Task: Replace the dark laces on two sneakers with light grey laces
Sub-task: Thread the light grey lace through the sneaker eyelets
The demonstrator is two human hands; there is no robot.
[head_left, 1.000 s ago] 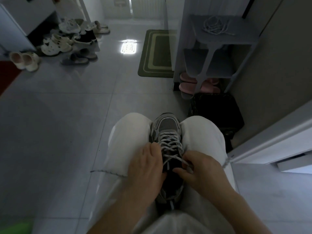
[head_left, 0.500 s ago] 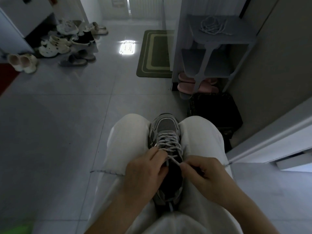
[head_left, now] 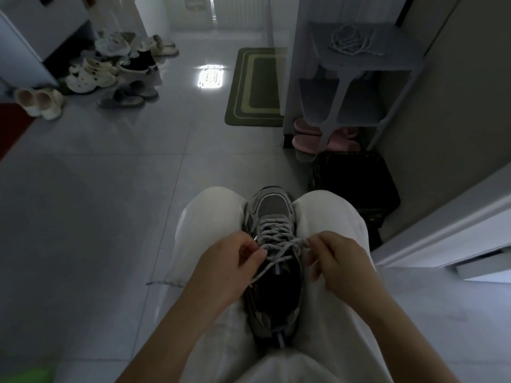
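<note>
Compared with half a second back, the hands have been pulled apart, so the light grey lace [head_left: 276, 246] is now drawn out sideways across the grey sneaker [head_left: 272, 211], which is wedged toe-out between the knees. A tiled floor [head_left: 110, 189], green mat [head_left: 254, 87] and grey shelf [head_left: 359, 63] can be seen beyond. One lace end is pinched by the left hand [head_left: 226, 268], the other by the right hand [head_left: 338, 262], fingers curled.
</note>
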